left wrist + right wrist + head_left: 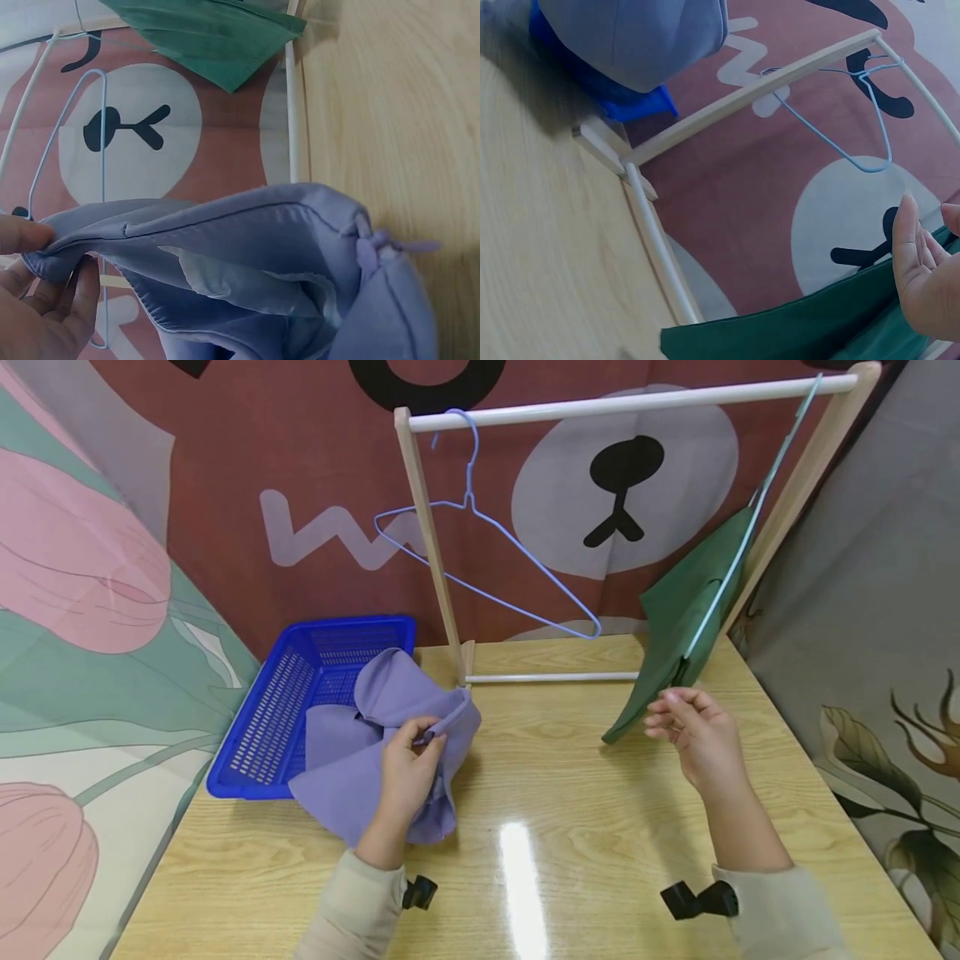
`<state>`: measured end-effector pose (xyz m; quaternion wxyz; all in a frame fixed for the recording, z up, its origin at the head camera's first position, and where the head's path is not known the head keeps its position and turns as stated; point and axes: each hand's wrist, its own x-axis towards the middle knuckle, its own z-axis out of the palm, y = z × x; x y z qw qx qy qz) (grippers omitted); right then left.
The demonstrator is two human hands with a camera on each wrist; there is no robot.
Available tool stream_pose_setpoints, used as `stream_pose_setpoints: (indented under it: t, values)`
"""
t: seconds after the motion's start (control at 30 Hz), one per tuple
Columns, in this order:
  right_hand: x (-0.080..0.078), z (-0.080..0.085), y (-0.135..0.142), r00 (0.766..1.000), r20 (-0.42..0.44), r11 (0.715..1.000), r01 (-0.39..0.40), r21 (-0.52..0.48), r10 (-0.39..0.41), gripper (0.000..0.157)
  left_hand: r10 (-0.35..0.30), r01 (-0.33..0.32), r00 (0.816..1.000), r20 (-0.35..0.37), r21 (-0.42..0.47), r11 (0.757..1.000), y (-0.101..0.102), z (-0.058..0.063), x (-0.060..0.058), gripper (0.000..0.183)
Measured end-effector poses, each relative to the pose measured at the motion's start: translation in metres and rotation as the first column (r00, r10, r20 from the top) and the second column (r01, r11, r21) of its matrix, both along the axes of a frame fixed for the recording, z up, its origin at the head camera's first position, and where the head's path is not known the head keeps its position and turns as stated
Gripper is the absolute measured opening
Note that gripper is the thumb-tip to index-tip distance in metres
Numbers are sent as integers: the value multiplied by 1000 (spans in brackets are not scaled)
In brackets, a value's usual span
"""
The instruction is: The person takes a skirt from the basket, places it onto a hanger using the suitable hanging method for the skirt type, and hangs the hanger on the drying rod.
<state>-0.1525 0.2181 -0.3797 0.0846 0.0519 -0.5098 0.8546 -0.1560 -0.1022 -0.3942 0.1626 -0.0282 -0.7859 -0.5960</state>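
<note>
My left hand [408, 768] pinches the edge of a purple garment [341, 781] and holds it up. In the left wrist view the garment's hemmed opening [247, 214] gapes, showing paler lining, with a tied purple cord [382, 246] at its far end. My right hand [701, 739] is at the lower edge of a green garment [686, 593], which hangs from a pale teal hanger [738, 556]. In the right wrist view thumb and fingers [906, 232] are apart with nothing between them. A bare blue hanger [517, 539] hangs at the rack's left end.
The rack has a white top bar [637, 402], wooden posts [431, 543] and a low white bar [551, 677] near the table [570, 877]. At the left is a blue plastic basket [255, 760], partly hidden by the purple garment. Printed cloths [225, 585] hang behind and at both sides.
</note>
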Motion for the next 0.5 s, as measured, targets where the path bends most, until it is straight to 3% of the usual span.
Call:
stream_pose_setpoints:
  t: [0.13,0.5]
  values:
    - [6,1,-9,999,49,999,-23,-31,24,6,-19,19,1000,10,-6,1000,1,-5,2,15]
    - [7,-22,-20,988,147,998,-59,34,53,8,-48,49,997,63,-23,999,5,-16,7,11]
